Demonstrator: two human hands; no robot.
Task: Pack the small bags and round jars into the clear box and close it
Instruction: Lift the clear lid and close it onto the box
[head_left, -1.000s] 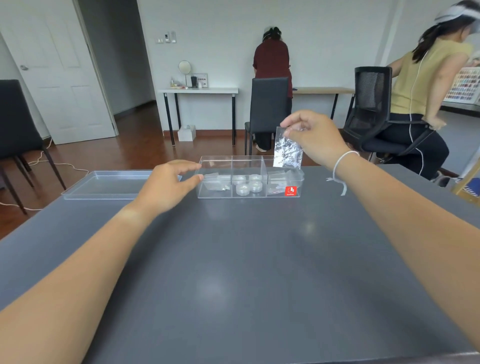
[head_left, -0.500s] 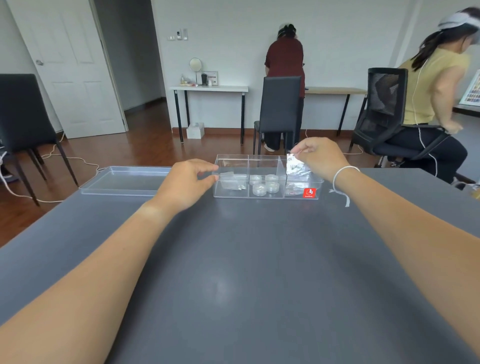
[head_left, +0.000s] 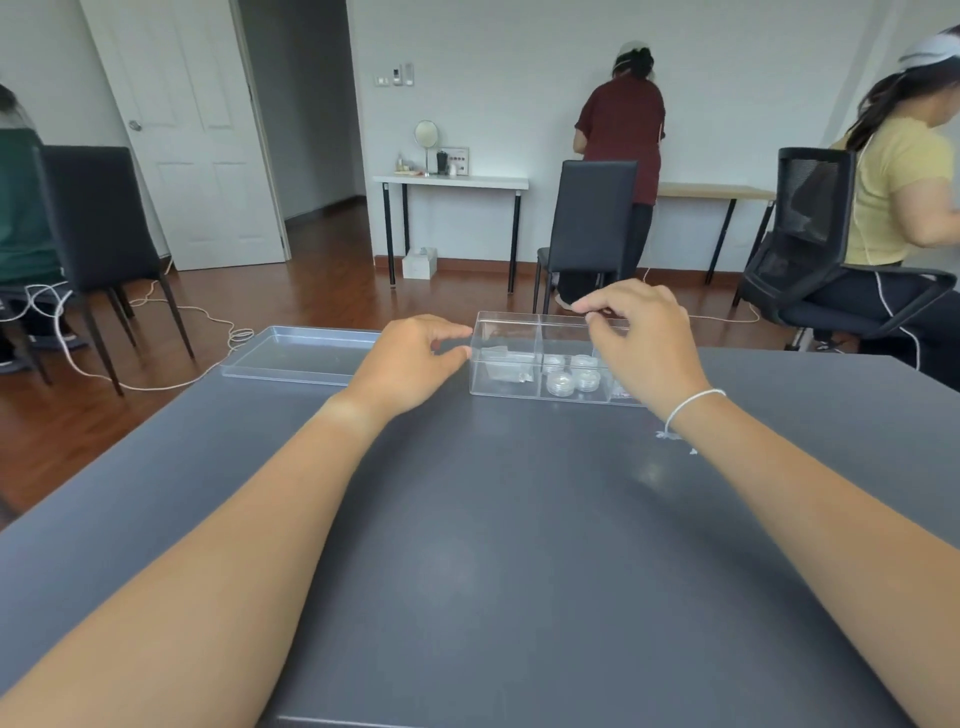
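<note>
Clear box (head_left: 506, 358) sitting open near the far edge of the dark grey counter (head_left: 519, 519), long and see-through, split into three compartments side by side. Small bags (head_left: 506, 364) lying in the left compartment, crumpled and clear; exact count hard to tell. Round jars (head_left: 571, 375) resting in the middle compartment, four counted, clear with pale lids, two in front and two behind. Right compartment mostly hidden behind the right hand (head_left: 636, 343); contents not readable.

Lid (head_left: 301, 353) lying flat on the counter just left of the box, one piece, clear, shallow like a tray.

Left hand (head_left: 410, 364) pressing thumb and fingertips against the left end wall of the box, curled narrow, gripping nothing else. Right hand hovering over the right compartment, fingers pinched close together above the rim; cannot tell whether anything is held in the pinch. White string bracelet (head_left: 691, 402) showing on the right wrist.
</note>
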